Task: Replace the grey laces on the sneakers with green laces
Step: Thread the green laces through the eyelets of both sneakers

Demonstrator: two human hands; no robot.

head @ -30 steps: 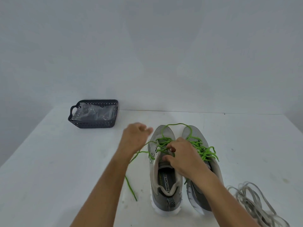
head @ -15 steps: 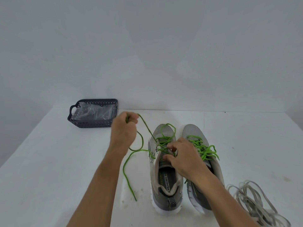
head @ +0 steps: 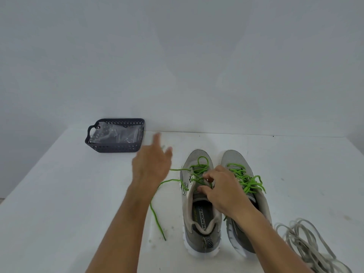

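Two grey sneakers stand side by side on the white table, toes pointing away from me. The left sneaker is partly threaded with a green lace, whose loose end trails left onto the table. The right sneaker carries a bunched green lace. My right hand pinches the left sneaker's upper at the eyelets, among the lace crossings. My left hand, blurred, hovers left of that sneaker with its fingers spread, and the lace passes under it.
A heap of removed grey laces lies at the near right of the table. A dark perforated basket holding clear plastic wrap stands at the back left by the wall. The table's far edge meets the wall.
My left hand held the green lace raised half a second ago. Now it has spread its fingers and dropped lower and to the right, and the lace has sunk toward the table. My right hand stays put.
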